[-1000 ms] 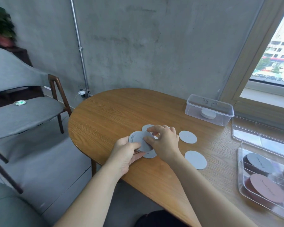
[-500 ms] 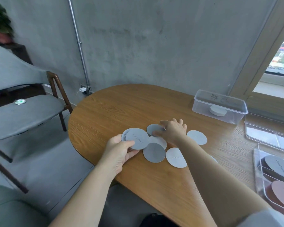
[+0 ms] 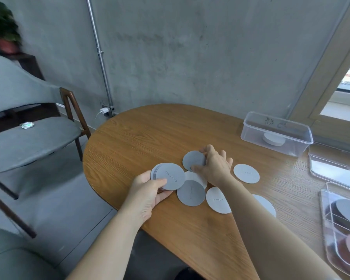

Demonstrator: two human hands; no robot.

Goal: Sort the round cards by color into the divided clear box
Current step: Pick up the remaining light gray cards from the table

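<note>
At frame center, the left hand (image 3: 148, 190) gripped a stack of grey cards (image 3: 168, 175); the right hand (image 3: 215, 165) pinched one grey card (image 3: 193, 160). Five loose cards (image 3: 246, 173) lay below and right on the table (image 3: 139, 138).

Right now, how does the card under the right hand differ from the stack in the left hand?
The single grey card is one card, tilted up off the wooden table by the right hand; the grey stack is many cards pinched together in the left hand. The stack's top card shows faint printed writing; no writing can be made out on the single card. Both are round, grey and look alike in size.
</note>
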